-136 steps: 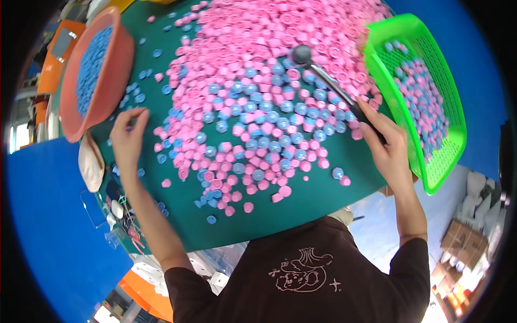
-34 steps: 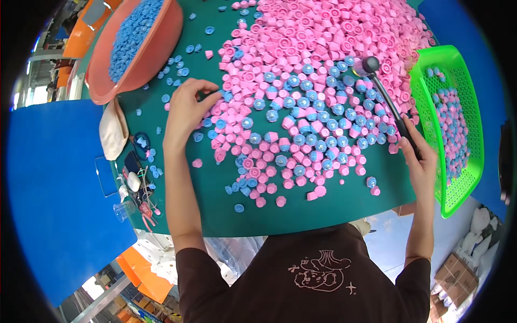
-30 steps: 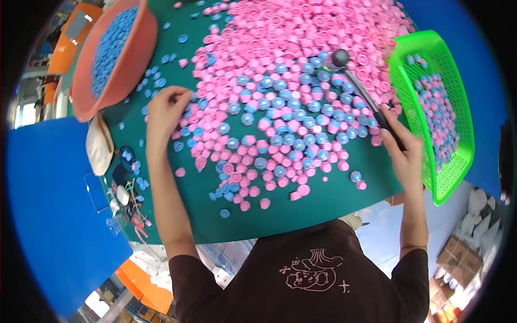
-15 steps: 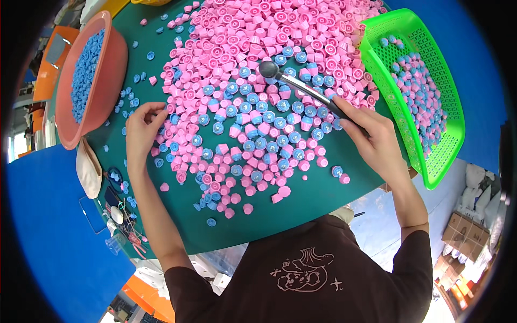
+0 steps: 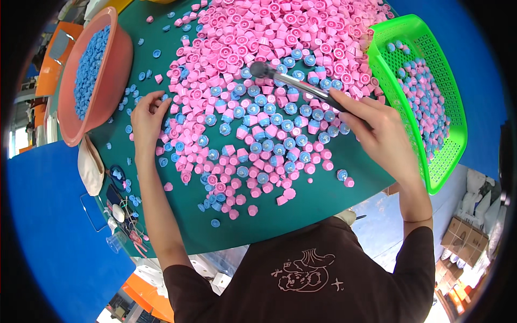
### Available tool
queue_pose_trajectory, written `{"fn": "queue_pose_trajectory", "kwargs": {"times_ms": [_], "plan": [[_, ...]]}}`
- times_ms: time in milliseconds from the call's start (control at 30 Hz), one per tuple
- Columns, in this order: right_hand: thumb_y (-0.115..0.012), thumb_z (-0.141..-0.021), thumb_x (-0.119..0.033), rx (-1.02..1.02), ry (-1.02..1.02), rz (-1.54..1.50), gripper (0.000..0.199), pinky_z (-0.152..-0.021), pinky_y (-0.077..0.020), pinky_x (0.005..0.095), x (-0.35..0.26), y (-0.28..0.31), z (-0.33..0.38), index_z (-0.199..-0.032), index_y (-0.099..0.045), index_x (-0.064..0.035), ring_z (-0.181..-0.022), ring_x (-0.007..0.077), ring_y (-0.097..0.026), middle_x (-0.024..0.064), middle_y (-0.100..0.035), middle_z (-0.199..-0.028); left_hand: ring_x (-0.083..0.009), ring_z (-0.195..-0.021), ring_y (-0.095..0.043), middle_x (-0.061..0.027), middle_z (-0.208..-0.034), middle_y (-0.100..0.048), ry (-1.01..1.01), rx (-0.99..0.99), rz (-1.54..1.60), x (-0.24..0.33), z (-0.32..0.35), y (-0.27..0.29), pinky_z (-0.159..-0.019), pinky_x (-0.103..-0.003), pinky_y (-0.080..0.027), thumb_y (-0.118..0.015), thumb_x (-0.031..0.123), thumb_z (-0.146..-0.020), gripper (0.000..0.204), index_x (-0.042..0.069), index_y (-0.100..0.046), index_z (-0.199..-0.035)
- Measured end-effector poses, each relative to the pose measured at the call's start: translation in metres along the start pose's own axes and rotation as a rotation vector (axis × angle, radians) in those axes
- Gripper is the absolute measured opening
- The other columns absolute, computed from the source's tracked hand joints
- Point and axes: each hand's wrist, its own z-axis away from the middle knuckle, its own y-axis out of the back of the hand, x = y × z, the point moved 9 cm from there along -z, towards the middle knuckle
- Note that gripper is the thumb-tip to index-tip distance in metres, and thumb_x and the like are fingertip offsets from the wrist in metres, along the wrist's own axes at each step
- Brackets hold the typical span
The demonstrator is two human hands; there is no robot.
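My right hand (image 5: 377,126) is closed round the dark grip of a mallet (image 5: 301,85), which has a silver shaft and a dark round head. The mallet's head hangs over the pile of small pink cups (image 5: 285,32). At the pile's left edge, my left hand (image 5: 148,119) pinches its thumb and fingers together at a small blue rosette-shaped cap (image 5: 165,97). Between the hands lie many pink cups with blue caps (image 5: 277,118) fitted on top. Loose blue caps (image 5: 217,197) lie at the near left of the pile.
A salmon-coloured basin (image 5: 124,59) of blue caps stands at the left. To the right, a bright green basket (image 5: 455,151) holds capped cups. A beige pouch (image 5: 90,167), cords and a clear cup (image 5: 115,242) lie along the left edge of the green table (image 5: 334,194).
The whole view has shifted slightly. My left hand has moved a little farther from me along the pile's edge. The mallet's head has swung slightly to the left.
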Motion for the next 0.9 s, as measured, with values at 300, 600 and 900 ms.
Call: {"fn": "queue_pose_trajectory", "kwargs": {"times_ms": [300, 600, 900], "plan": [[-0.064, -0.088, -0.006, -0.051, 0.058, 0.038, 0.043, -0.061, -0.0451, 0.0334, 0.004, -0.013, -0.015, -0.13, -0.061, -0.0133, -0.064, 0.0215, -0.058, 0.0124, -0.061, -0.076, -0.011, -0.074, -0.06, -0.0038, -0.085, -0.068, -0.079, 0.055, 0.179, 0.074, 0.02, 0.009, -0.067, -0.028, -0.046, -0.077, 0.016, -0.08, 0.023, 0.004, -0.071, -0.099], [-0.062, -0.091, -0.006, 0.088, -0.14, -0.405, 0.042, -0.071, -0.0486, 0.0253, 0.034, -0.006, 0.01, -0.133, -0.058, -0.0059, -0.076, 0.0084, -0.057, 0.0073, -0.071, -0.105, -0.0272, -0.109, -0.056, -0.0036, -0.114, -0.068, -0.787, -0.289, 0.031, 0.201, 0.044, -0.084, -0.091, -0.04, -0.043, -0.073, 0.022, -0.082, 0.025, 0.008, -0.067, -0.102], [-0.065, -0.09, -0.005, 0.101, -0.163, -0.4, 0.043, -0.069, -0.0478, 0.0241, 0.056, -0.008, 0.03, -0.132, -0.059, -0.0063, -0.074, 0.0093, -0.057, 0.0067, -0.07, -0.101, -0.0264, -0.086, -0.061, -0.0081, -0.087, -0.065, -0.654, -0.163, 0.136, 0.196, 0.029, -0.07, -0.078, -0.037, -0.045, -0.077, 0.023, -0.078, 0.025, 0.007, -0.07, -0.096]]}}
